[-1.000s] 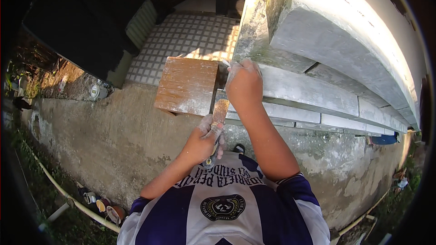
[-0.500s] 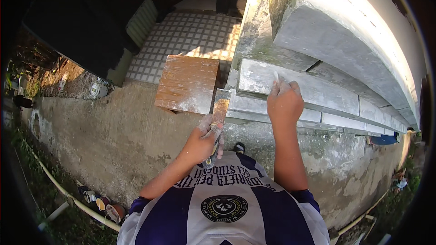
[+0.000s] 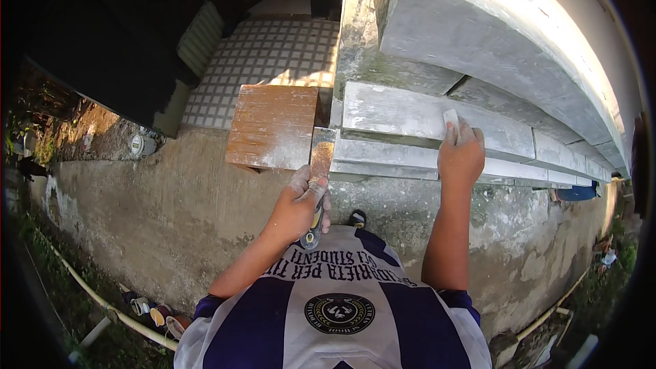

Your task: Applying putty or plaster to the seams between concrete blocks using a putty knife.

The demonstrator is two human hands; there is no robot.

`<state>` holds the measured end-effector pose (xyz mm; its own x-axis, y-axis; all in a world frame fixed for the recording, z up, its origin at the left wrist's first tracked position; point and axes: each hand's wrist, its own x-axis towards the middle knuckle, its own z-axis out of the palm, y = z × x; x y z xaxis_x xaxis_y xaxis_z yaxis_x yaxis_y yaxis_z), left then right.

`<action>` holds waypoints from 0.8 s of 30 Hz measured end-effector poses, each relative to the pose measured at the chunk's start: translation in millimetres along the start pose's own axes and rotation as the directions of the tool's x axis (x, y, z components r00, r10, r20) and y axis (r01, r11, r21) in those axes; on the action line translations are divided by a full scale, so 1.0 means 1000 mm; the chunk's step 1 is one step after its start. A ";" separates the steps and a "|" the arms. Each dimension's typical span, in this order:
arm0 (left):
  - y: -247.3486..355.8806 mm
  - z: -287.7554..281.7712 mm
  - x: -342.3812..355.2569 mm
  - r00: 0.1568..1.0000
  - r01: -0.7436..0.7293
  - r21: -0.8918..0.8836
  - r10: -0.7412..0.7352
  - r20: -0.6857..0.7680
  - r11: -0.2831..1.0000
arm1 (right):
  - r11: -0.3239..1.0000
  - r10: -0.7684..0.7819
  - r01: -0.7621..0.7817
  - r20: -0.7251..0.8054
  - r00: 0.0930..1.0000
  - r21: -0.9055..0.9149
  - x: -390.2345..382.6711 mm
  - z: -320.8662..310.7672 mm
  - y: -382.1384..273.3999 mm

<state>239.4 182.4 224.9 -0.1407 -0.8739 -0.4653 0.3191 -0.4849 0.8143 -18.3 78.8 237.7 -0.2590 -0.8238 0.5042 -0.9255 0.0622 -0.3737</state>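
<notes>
My left hand (image 3: 299,199), dusted with white powder, is closed around the handle of a putty knife (image 3: 322,149). Its rust-stained blade points away from me, beside the right edge of a wooden stool (image 3: 273,123). My right hand (image 3: 462,156) pinches a small flat white piece (image 3: 451,118) against a long grey-white ledge (image 3: 389,106). What the piece is made of I cannot make out. Whitish smears cover the top of the ledge, and white dust coats the near part of the stool's top.
A larger curved concrete slab (image 3: 471,41) overhangs beyond the ledge. Tiled floor (image 3: 260,61) lies past the stool, beside a dark panel (image 3: 102,55). Concrete ground (image 3: 157,212) surrounds me. At lower left are a pale pipe (image 3: 102,294) and several shoes (image 3: 160,314).
My right hand has slid rightward along the ledge with the white piece, which now lies flatter. My left hand keeps hold of the putty knife, and the whole view has shifted slightly.
</notes>
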 end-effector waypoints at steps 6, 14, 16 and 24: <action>0.002 0.007 0.002 0.999 -0.034 -0.001 0.034 0.026 0.999 | 0.995 -0.084 0.082 0.026 0.996 0.052 -0.013 0.027 -0.044; 0.004 0.009 0.003 0.998 -0.058 -0.007 0.058 0.028 0.998 | 0.945 -0.310 0.289 0.138 0.941 0.155 0.008 0.049 -0.092; 0.004 0.010 0.003 0.998 -0.047 0.009 0.047 0.042 0.999 | 0.977 -0.214 0.214 0.090 0.973 0.018 0.019 0.038 -0.059; -0.002 0.006 0.002 0.998 -0.045 0.017 0.044 0.047 0.999 | 0.976 -0.217 0.217 0.001 0.976 0.017 0.023 0.036 -0.019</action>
<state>232.3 181.4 224.4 -0.1706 -0.8950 -0.4121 0.3091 -0.4458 0.8401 3.6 38.4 228.9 -0.0517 -0.8185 0.5722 -0.9546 -0.1277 -0.2690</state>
